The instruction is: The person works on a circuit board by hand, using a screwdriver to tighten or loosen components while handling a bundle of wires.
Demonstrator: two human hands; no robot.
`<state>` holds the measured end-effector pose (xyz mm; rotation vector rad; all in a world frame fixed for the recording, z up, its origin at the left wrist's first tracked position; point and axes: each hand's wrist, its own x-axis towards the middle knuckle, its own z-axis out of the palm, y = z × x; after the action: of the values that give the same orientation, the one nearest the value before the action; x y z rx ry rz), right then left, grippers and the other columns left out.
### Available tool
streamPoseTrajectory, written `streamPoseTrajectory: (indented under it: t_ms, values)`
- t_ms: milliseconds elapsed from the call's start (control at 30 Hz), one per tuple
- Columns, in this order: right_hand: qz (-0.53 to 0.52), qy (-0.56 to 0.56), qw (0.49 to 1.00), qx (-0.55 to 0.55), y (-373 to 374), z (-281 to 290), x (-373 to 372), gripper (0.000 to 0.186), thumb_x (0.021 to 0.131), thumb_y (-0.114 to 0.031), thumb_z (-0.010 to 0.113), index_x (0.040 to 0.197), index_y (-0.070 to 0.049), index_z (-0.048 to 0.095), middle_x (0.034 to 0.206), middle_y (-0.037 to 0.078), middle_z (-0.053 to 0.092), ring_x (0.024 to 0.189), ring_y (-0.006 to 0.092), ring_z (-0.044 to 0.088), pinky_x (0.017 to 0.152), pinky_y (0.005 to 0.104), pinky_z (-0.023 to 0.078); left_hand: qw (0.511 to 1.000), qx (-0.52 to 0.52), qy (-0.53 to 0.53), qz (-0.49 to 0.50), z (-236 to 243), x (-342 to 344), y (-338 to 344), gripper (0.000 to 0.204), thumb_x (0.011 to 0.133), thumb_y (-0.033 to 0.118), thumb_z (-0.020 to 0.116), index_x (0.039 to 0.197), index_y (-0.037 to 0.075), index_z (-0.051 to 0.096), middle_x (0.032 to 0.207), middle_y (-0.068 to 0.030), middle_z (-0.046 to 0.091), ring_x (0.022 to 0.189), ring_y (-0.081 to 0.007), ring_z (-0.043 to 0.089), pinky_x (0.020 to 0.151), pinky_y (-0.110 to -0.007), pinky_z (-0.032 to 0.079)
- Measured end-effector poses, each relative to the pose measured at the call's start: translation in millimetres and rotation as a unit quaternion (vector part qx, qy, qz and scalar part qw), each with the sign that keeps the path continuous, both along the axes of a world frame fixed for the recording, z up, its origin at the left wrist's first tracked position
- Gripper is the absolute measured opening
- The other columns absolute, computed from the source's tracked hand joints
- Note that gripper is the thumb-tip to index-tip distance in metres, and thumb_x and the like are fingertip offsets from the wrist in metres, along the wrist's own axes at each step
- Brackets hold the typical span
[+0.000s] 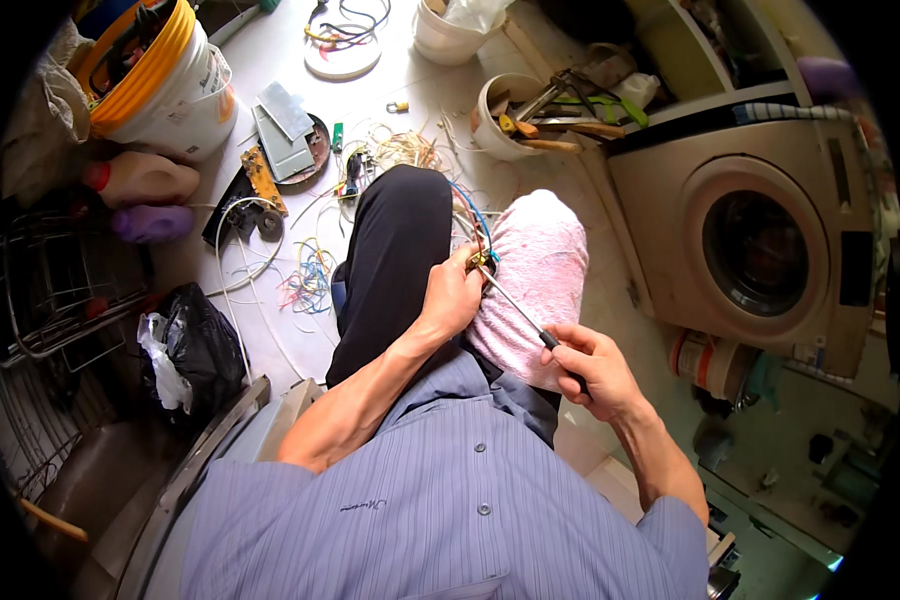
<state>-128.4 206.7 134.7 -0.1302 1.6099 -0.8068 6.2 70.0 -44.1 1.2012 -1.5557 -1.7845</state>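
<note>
My left hand [453,296] is closed on a small dark electrical part [483,262] with brass-coloured bits, held between my knees. Blue and reddish wires [483,222] run from it toward the floor. In my right hand [598,370] is a screwdriver [519,308] with a dark handle and a long metal shaft. Its tip meets the part or lies right beside it; my fingers and the small size hide the exact contact. Under the shaft, a pink towel [532,275] covers my right knee.
Loose wires [310,278] and a tan wire bundle [410,150] lie on the floor, near grey plates [283,130] on a round tray. A white bucket of tools [500,125] stands ahead. On the right is a washing machine [740,240]; on the left, a black bag [202,345].
</note>
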Motion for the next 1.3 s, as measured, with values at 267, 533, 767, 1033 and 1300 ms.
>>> streamPoseTrajectory:
  t_ms: [267,533,767,1033,1300]
  values:
    - [0.068,0.072,0.995,0.034,1,-18,-5,0.023,0.100,-0.016,0.060,0.106,0.003,0.071,0.071,-0.001,0.057,0.053,0.0040,0.046,0.044,0.0222,0.033,0.999,-0.040,0.005,0.017,-16,-2,14,0.025,0.093,0.006,0.064,0.116,-0.003,0.063,0.088,-0.0150,0.073,0.082,-0.0166,0.070,0.075,-0.032,0.054]
    - [0.130,0.181,0.975,0.010,11,-41,-4,0.023,0.095,-0.015,0.063,0.105,0.005,0.072,0.069,0.004,0.065,0.060,0.0111,0.057,0.058,0.0300,0.046,0.999,-0.037,0.005,0.030,-18,-3,13,0.023,0.092,0.006,0.064,0.113,-0.003,0.063,0.087,-0.0162,0.072,0.080,-0.0198,0.070,0.073,-0.033,0.054]
    - [0.297,0.389,0.871,-0.041,-16,-23,5,0.020,0.093,-0.015,0.064,0.103,0.001,0.072,0.076,0.025,0.063,0.064,0.0331,0.066,0.063,0.0390,0.050,0.998,-0.040,-0.002,0.051,-14,3,9,0.023,0.091,0.006,0.064,0.112,-0.003,0.063,0.086,-0.0182,0.071,0.078,-0.0228,0.071,0.071,-0.035,0.054]
    - [0.187,0.166,0.968,0.033,-23,-22,-22,0.023,0.093,-0.017,0.065,0.098,0.003,0.072,0.064,0.010,0.063,0.062,0.0114,0.059,0.058,0.0341,0.048,0.999,-0.031,-0.013,0.040,-18,1,12,0.024,0.092,0.005,0.064,0.114,-0.003,0.063,0.089,-0.0160,0.072,0.083,-0.0206,0.071,0.074,-0.034,0.054]
    - [0.373,0.483,0.782,-0.127,-14,-27,0,0.015,0.092,-0.016,0.065,0.092,-0.001,0.067,0.076,0.021,0.066,0.069,0.0394,0.066,0.062,0.0449,0.053,0.997,-0.061,-0.020,0.047,-15,4,7,0.027,0.091,0.005,0.065,0.116,-0.004,0.062,0.091,-0.0175,0.073,0.082,-0.0222,0.072,0.074,-0.034,0.054]
